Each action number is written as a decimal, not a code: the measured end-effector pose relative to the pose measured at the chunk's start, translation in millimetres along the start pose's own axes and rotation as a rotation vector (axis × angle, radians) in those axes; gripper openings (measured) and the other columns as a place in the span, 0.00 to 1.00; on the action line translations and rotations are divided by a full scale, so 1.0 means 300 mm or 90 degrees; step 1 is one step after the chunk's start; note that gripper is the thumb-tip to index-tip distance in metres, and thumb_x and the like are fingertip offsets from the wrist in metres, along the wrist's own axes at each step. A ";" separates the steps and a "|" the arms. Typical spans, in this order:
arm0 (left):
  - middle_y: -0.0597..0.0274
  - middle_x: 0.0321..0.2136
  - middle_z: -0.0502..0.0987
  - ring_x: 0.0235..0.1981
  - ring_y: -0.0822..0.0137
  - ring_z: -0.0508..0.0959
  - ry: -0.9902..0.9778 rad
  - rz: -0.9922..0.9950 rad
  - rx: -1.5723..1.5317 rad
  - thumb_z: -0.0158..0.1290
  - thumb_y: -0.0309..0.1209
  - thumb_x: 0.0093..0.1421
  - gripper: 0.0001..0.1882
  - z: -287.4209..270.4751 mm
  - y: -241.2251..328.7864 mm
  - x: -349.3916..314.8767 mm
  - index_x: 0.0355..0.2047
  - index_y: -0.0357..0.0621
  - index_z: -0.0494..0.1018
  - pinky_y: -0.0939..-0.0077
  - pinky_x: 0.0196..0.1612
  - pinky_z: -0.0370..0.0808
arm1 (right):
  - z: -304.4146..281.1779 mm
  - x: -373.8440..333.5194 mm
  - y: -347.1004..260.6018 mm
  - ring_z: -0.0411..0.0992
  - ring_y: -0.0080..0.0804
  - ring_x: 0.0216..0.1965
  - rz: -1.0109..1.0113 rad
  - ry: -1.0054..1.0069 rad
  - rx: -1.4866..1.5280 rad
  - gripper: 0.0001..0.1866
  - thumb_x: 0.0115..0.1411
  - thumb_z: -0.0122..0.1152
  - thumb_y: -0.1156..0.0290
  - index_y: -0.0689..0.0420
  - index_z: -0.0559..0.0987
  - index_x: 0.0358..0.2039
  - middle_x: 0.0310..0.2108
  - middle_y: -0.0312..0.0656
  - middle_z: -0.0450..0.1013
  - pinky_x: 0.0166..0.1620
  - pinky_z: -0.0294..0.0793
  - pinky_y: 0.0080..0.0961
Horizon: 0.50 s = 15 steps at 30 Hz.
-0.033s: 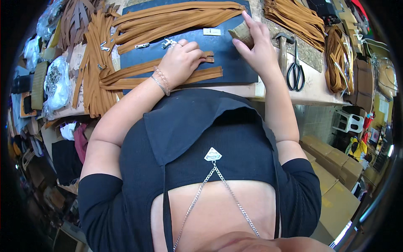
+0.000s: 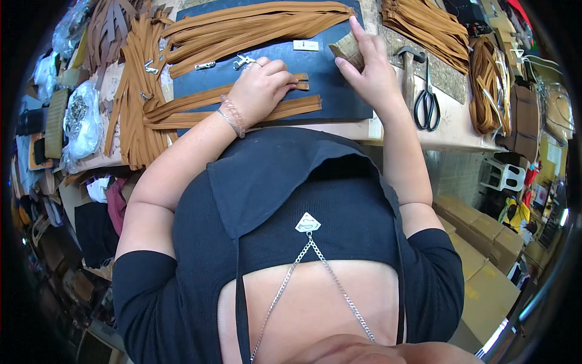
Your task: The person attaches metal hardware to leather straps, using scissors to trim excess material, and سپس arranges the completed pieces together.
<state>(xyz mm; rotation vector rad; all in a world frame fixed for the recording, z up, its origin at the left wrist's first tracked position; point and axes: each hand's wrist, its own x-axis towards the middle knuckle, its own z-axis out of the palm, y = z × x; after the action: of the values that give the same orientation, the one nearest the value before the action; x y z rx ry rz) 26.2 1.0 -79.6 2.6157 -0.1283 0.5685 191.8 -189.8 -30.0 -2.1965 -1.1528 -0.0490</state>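
Note:
My left hand (image 2: 260, 88) is closed over a brown zipper (image 2: 301, 82), whose end sticks out past the fingers. Another zipper end (image 2: 303, 108) lies just nearer to me on the dark blue board (image 2: 342, 100). My right hand (image 2: 373, 70) has its fingers stretched out and the thumb apart. A worn tan block (image 2: 348, 51) shows between its thumb and index finger; whether the hand touches it I cannot tell. The index fingertip reaches the end of a zipper bundle (image 2: 254, 27). Silver zipper pulls (image 2: 244, 61) lie beyond my left hand.
To the right are a hammer (image 2: 409, 67), black-handled scissors (image 2: 427, 109) and more brown zippers (image 2: 427, 30). A heap of zippers (image 2: 139, 103) hangs over the table's edge at the left. A small pale rectangular piece (image 2: 305, 45) lies on the board. Plastic bags (image 2: 83, 121) stand farther left.

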 end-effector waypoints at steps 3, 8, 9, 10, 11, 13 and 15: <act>0.64 0.32 0.73 0.35 0.61 0.72 0.001 0.013 -0.058 0.61 0.32 0.55 0.06 0.011 -0.012 0.000 0.30 0.44 0.79 0.68 0.40 0.71 | 0.030 -0.028 0.015 0.68 0.51 0.48 0.035 -0.081 -0.145 0.44 0.52 0.66 0.61 0.41 0.57 0.69 0.46 0.50 0.68 0.55 0.68 0.41; 0.64 0.31 0.73 0.34 0.61 0.72 0.037 0.017 -0.100 0.61 0.30 0.54 0.05 0.019 -0.021 -0.002 0.29 0.43 0.79 0.69 0.40 0.71 | 0.055 -0.038 0.036 0.69 0.51 0.48 0.043 -0.031 -0.074 0.40 0.50 0.69 0.65 0.45 0.63 0.64 0.47 0.50 0.67 0.53 0.71 0.42; 0.63 0.31 0.73 0.34 0.60 0.72 0.025 0.007 -0.098 0.62 0.30 0.54 0.05 0.019 -0.020 0.001 0.28 0.43 0.79 0.68 0.40 0.71 | 0.062 -0.040 0.050 0.70 0.51 0.48 0.055 0.015 0.023 0.39 0.49 0.70 0.66 0.47 0.65 0.62 0.47 0.51 0.67 0.52 0.71 0.42; 0.63 0.32 0.73 0.35 0.60 0.72 0.013 -0.007 -0.094 0.62 0.30 0.53 0.05 0.021 -0.022 0.000 0.27 0.43 0.79 0.68 0.40 0.71 | 0.068 -0.036 0.036 0.70 0.51 0.48 0.053 0.011 0.025 0.39 0.49 0.70 0.66 0.47 0.65 0.62 0.47 0.51 0.67 0.52 0.71 0.42; 0.63 0.32 0.73 0.35 0.60 0.72 0.013 -0.010 -0.094 0.62 0.30 0.53 0.05 0.022 -0.023 -0.002 0.27 0.43 0.79 0.68 0.40 0.71 | 0.071 -0.034 -0.005 0.71 0.46 0.48 -0.004 -0.015 0.105 0.37 0.51 0.69 0.69 0.52 0.65 0.61 0.48 0.50 0.68 0.52 0.72 0.38; 0.64 0.33 0.73 0.37 0.60 0.73 -0.010 -0.027 -0.101 0.60 0.33 0.55 0.08 0.022 -0.027 -0.004 0.26 0.42 0.78 0.66 0.43 0.72 | 0.087 -0.032 -0.100 0.72 0.39 0.49 -0.058 -0.073 0.180 0.34 0.52 0.68 0.74 0.57 0.66 0.59 0.49 0.48 0.69 0.53 0.71 0.30; 0.63 0.33 0.74 0.37 0.60 0.72 0.003 -0.023 -0.100 0.61 0.32 0.53 0.07 0.020 -0.024 -0.006 0.26 0.42 0.78 0.66 0.42 0.72 | 0.134 -0.039 -0.118 0.70 0.44 0.52 -0.088 -0.131 0.061 0.33 0.50 0.67 0.73 0.57 0.67 0.58 0.49 0.47 0.70 0.56 0.69 0.34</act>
<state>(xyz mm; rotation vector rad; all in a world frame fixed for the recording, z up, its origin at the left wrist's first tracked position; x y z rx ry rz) 28.2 4.7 -88.1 2.4595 -0.1191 0.5299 147.9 -161.5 -46.7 -2.0710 -1.3897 0.1742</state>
